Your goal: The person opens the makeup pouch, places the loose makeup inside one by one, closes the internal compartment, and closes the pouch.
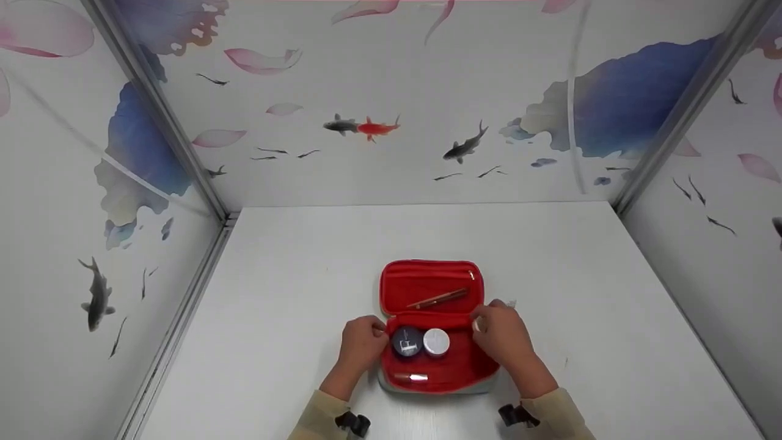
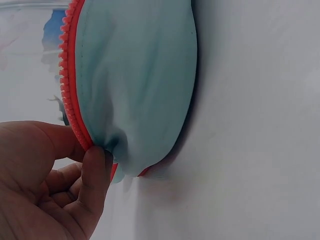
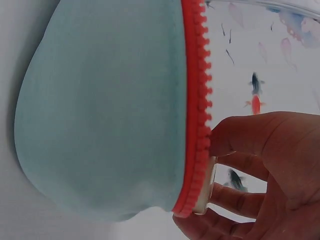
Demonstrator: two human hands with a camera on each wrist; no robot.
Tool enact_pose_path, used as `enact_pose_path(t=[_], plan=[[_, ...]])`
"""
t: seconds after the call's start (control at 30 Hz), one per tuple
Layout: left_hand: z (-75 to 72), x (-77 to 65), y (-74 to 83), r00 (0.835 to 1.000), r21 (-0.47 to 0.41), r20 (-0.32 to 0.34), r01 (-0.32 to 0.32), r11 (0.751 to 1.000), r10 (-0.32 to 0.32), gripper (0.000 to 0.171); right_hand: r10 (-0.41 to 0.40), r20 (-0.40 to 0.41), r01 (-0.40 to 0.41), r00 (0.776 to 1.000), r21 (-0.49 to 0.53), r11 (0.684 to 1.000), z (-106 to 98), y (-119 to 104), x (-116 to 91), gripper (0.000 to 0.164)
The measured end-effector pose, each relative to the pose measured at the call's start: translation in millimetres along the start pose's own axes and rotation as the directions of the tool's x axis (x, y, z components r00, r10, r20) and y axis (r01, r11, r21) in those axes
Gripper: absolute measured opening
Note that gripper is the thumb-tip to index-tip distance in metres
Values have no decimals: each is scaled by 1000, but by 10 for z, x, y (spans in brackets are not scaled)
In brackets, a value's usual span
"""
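A zippered cosmetic case (image 1: 452, 373), red inside and pale green outside, lies unfolded on the table. My left hand (image 1: 365, 339) pinches its rim at the left, thumb and finger on the red zipper edge (image 2: 76, 107) in the left wrist view. My right hand (image 1: 504, 333) is at the right rim, its fingers curled round a small clear-walled jar (image 3: 204, 192) with cream-coloured contents, partly hidden behind the zipper. Inside the case sit a dark round jar (image 1: 407, 341) and a white-topped round jar (image 1: 436, 342), side by side. A small tube (image 1: 410, 377) lies at the front.
Slim brown pencil-like sticks (image 1: 441, 299) lie in the case's raised lid (image 1: 421, 275). The white table (image 1: 293, 269) surrounds the case. Printed panels with fish and petals (image 1: 415, 79) stand at the back and both sides.
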State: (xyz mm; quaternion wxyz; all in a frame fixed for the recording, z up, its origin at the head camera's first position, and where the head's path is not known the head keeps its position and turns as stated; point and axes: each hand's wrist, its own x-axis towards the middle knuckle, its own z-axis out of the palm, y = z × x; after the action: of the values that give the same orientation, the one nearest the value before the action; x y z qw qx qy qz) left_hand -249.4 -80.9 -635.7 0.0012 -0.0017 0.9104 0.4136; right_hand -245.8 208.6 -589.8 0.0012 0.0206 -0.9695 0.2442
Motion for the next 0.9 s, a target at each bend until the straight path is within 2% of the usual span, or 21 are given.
enact_pose_path(t=[0.3,0.53,0.9], plan=[[1,11,-8,1000,-18,7,-6,1000,6,11,-109,-13,109,994,7,994,129,-176,-39,22],[3,16,-25,1000,-16,13,-7,1000,8,11,-117,22,116,993,27,993,251,-213,-46,22],[-9,5,-18,999,-34,30,32,999,-31,11,-126,27,128,992,-51,991,389,-246,-40,17]])
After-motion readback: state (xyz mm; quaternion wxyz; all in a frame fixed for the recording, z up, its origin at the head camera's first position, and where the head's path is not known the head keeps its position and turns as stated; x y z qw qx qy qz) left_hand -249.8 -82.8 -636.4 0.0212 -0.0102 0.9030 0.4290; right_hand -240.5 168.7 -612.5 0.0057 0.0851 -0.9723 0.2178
